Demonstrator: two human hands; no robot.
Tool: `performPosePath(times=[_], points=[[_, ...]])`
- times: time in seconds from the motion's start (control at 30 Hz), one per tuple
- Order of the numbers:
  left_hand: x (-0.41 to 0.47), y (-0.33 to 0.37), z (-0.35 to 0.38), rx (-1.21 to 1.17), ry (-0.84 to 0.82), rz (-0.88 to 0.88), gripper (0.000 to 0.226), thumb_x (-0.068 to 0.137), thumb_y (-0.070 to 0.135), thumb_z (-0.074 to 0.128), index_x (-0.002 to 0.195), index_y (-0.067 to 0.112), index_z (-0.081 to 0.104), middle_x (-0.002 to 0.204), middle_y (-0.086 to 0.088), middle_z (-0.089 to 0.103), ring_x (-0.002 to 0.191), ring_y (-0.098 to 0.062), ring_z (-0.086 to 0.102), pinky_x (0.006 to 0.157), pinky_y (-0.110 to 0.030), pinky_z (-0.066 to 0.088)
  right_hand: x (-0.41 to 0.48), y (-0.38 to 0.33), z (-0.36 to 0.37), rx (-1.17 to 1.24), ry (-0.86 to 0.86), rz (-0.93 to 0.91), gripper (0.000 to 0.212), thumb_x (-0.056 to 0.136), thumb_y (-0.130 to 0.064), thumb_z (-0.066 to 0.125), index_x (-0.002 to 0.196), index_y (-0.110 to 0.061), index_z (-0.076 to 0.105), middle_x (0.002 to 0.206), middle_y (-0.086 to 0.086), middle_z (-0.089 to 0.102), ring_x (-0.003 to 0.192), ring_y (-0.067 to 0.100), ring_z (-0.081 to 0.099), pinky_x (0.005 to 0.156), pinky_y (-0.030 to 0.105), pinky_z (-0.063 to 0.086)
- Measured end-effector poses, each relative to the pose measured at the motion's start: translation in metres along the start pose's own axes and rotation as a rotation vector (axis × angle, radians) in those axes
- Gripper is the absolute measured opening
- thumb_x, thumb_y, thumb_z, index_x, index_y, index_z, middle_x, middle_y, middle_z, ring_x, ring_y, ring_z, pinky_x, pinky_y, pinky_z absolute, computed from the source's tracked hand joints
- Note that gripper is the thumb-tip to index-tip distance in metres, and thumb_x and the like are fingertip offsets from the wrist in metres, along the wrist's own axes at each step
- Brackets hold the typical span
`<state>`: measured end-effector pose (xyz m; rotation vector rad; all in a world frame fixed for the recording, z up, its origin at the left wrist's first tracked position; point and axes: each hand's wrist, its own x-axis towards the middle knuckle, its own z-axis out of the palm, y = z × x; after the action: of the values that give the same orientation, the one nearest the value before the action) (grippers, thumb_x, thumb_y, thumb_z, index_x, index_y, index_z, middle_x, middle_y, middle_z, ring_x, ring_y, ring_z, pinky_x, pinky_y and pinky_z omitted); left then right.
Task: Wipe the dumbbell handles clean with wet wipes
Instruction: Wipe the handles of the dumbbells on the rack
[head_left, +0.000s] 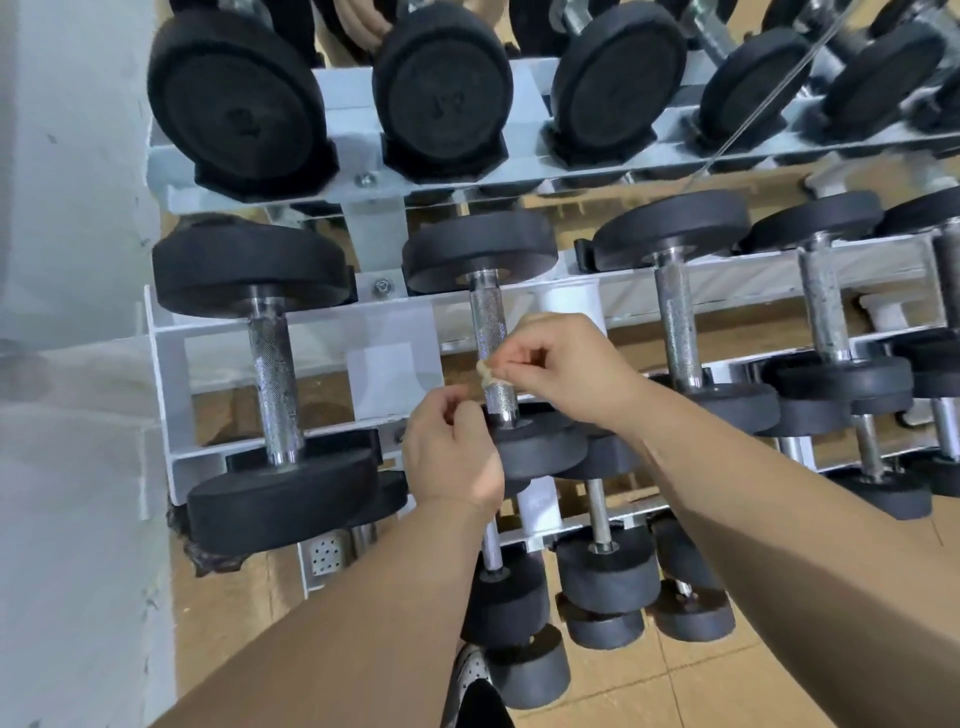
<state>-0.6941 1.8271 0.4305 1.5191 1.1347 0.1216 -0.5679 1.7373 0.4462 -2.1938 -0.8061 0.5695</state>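
knurled steel handle (488, 319), crumpled wipe (483, 370) against it

White tiered rack (395, 332) carries rows of black dumbbells (270, 374), bigger ones far, smaller near; tan floor (727, 675) beneath.

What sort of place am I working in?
Most likely a gym's weight area: a tiered white rack holds rows of black dumbbells, and the right hand pinches a wipe against one knurled steel handle.
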Motion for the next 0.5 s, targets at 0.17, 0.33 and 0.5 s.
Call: performPosePath(times=[0.17, 0.33, 0.5], points=[[0.002, -0.005, 0.002, -0.047, -0.003, -0.008, 0.021, 0.093, 0.018, 0.048, 0.099, 0.023, 0.068, 0.095, 0.012, 0.065, 0.09, -0.001, 0.056, 0.074, -0.013, 0.038, 0.029, -0.013, 0.008, -0.083, 0.248, 0.018, 0.007, 0.086, -0.021, 0.074, 0.091, -0.022, 0.079, 0.077, -0.009, 0.056, 0.074, 0.006, 0.053, 0.073, 0.017, 0.043], [0.002, -0.005, 0.0, -0.037, -0.017, -0.004, 0.022, 0.095, 0.011, 0.048, 0.095, 0.022, 0.067, 0.092, 0.009, 0.066, 0.087, -0.002, 0.056, 0.071, -0.014, 0.038, 0.007, -0.002, 0.004, -0.029, 0.09, -0.012, 0.01, 0.082, -0.014, 0.076, 0.087, -0.023, 0.077, 0.077, -0.006, 0.06, 0.075, 0.006, 0.058, 0.074, 0.021, 0.048], [0.002, -0.005, -0.001, -0.061, -0.031, 0.0, 0.024, 0.089, 0.024, 0.044, 0.094, 0.022, 0.068, 0.09, 0.008, 0.067, 0.084, -0.003, 0.057, 0.067, -0.017, 0.038, -0.007, 0.002, -0.001, -0.03, -0.038, -0.05, 0.008, 0.082, -0.012, 0.077, 0.084, -0.02, 0.076, 0.074, -0.007, 0.06, 0.072, 0.013, 0.059, 0.07, 0.027, 0.049]])
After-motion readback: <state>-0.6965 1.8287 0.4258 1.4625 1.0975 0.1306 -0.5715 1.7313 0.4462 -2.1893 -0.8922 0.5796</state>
